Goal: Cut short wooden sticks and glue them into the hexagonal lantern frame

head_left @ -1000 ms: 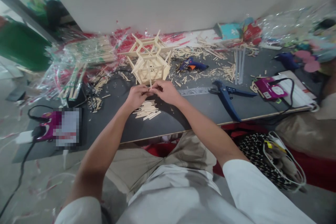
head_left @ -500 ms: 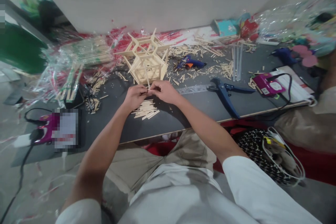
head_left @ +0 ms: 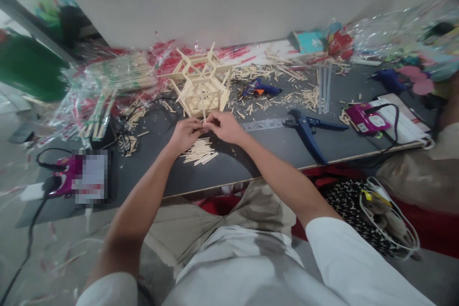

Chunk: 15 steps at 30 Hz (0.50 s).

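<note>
My left hand (head_left: 186, 134) and my right hand (head_left: 225, 127) meet fingertip to fingertip above the front part of the table. A thin pale wooden stick (head_left: 204, 105) rises from the pinched fingers of my right hand. My left fingers are closed right beside its lower end; what they pinch is hidden. Just behind both hands stands a framework of glued wooden sticks (head_left: 201, 79), with hexagonal openings and arms pointing outward. The upright stick overlaps its front in view. Below my hands lies a small pile of short cut sticks (head_left: 200, 152).
Right of my hands lie a clear ruler (head_left: 263, 123), a blue-handled cutter (head_left: 308, 131) and a blue glue gun (head_left: 263, 88). Glue sticks (head_left: 324, 88) and stick scraps lie behind. Plastic-wrapped stick bundles (head_left: 122, 71) fill the left rear. Purple power boxes (head_left: 369, 118) sit toward the edges.
Both hands stay pinched together in nearly the same place, with only slight finger movement. The whole view has shifted very slightly; the framework and tools lie as before.
</note>
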### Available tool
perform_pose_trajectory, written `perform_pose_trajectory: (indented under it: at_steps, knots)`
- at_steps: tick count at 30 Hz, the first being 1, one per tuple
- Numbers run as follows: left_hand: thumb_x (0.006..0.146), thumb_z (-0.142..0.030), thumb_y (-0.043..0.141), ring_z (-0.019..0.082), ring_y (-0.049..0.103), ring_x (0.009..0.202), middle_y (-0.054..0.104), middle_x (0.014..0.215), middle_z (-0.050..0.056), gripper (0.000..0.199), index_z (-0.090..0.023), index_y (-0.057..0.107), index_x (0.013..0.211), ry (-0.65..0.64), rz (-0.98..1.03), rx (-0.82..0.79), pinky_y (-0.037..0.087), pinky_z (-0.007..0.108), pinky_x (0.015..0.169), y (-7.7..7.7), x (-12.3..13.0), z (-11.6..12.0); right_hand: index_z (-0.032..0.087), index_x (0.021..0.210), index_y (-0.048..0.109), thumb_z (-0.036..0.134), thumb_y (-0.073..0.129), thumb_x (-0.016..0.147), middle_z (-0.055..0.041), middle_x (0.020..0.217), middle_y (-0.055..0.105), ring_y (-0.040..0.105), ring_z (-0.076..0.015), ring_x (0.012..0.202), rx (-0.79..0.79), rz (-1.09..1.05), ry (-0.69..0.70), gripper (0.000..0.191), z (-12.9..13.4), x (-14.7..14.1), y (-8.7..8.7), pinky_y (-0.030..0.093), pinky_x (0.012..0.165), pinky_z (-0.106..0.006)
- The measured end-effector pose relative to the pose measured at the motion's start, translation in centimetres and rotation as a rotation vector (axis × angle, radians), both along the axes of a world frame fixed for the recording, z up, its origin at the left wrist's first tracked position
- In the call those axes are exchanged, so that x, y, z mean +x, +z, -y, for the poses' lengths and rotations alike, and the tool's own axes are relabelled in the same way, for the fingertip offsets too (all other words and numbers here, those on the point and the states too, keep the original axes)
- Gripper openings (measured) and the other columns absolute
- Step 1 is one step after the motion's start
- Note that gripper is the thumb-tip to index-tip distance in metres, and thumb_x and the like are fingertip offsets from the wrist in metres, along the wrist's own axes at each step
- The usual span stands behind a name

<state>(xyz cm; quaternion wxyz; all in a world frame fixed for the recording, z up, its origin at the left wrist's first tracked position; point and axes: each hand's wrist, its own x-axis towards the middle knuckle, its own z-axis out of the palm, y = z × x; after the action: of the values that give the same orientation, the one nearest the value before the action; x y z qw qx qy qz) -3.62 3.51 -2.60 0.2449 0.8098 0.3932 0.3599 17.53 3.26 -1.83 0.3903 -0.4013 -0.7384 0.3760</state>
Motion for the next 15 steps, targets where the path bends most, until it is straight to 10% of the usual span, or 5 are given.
perform_pose_trajectory:
  at_steps: [15]
  knots:
    - [0.091, -0.093, 0.061, 0.019, 0.073, 0.065, 0.082, 0.081, 0.013, 0.082, -0.013, 0.080, 0.094, -0.130, 0.272, -0.503, 0.057, 0.028, 0.061, 2.1, 1.6, 2.2, 0.023, 0.078, 0.052, 0.077, 0.092, 0.071, 0.0067, 0.060, 0.054, 0.040, -0.0063, 0.049, -0.372, -0.491, 0.087, 0.067, 0.1, 0.3, 0.4, 0.034, 0.046, -0.023]
